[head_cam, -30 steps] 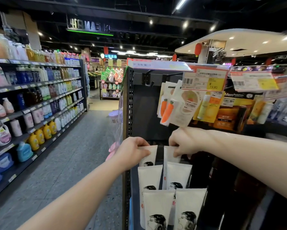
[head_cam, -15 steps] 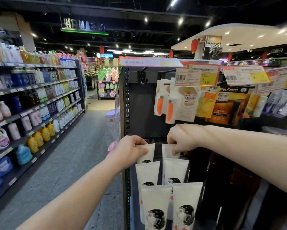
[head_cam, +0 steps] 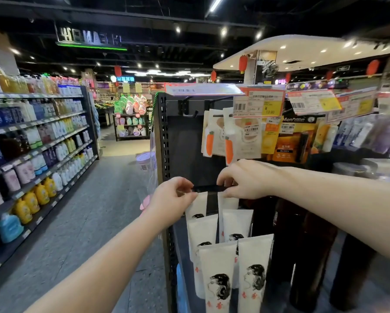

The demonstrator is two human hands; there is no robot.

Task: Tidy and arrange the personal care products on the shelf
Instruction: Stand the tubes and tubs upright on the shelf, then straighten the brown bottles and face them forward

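Two columns of white cream tubes with a woman's head drawn on them stand on the black shelf unit (head_cam: 167, 141). My left hand (head_cam: 170, 196) pinches the top edge of the rear left tube (head_cam: 196, 205). My right hand (head_cam: 243, 178) pinches the top of the rear right tube (head_cam: 231, 203). In front of these stand a middle pair (head_cam: 204, 231) and a front pair (head_cam: 219, 279). A dark gap runs between the two rear tubes.
Carded carrot-shaped items (head_cam: 229, 141) and orange packs (head_cam: 286, 143) hang above my hands under price tags (head_cam: 258, 103). Dark brown bottles (head_cam: 311, 256) stand right of the tubes. The aisle floor (head_cam: 81, 218) runs left, lined by detergent shelves (head_cam: 31, 154).
Both hands have stayed at the tops of the rear tubes. The camera has tilted slightly, and the two rear tubes now stand a little further apart.
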